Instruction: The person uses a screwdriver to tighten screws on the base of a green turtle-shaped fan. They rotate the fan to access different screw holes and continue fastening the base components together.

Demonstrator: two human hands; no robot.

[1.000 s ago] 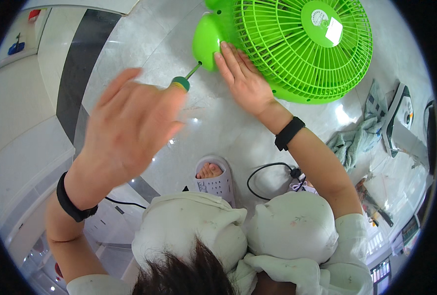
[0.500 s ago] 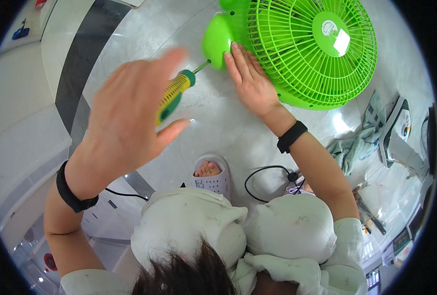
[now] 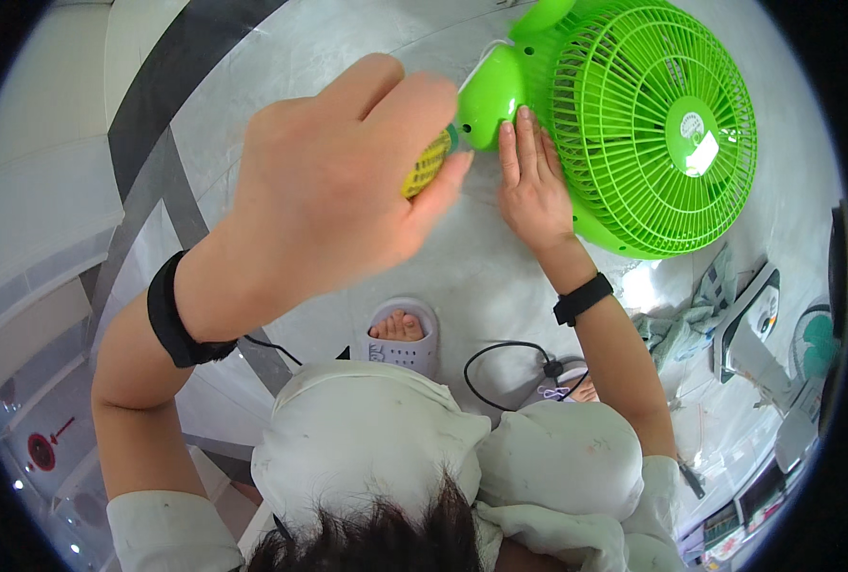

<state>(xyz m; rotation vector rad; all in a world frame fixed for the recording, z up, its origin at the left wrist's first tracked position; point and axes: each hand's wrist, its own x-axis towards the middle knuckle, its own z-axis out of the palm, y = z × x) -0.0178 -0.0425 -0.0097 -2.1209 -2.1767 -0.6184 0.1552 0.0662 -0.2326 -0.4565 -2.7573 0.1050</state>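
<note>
A bright green electric fan (image 3: 653, 129) lies on the floor with its round slatted grille turned up. My left hand (image 3: 333, 186), slightly blurred, is closed around the yellow and green handle of a screwdriver (image 3: 429, 167). The handle's front end is close to a small dark hole in the fan's rounded base (image 3: 493, 93); I cannot tell how far the shaft reaches in. My right hand (image 3: 535, 191) lies with fingers outstretched against the green plastic, between base and grille, steadying nothing else.
A black cable (image 3: 505, 348) loops by my feet, near a pale clog (image 3: 402, 334). To the right lie a grey-green cloth (image 3: 681, 329) and a white and grey device (image 3: 750, 319). White drawers or cabinets (image 3: 38, 257) line the left side.
My left fingers, spread loosely about the screwdriver before, have closed round its handle. The fan and both hands appear farther right in the view. My right hand stays against the fan.
</note>
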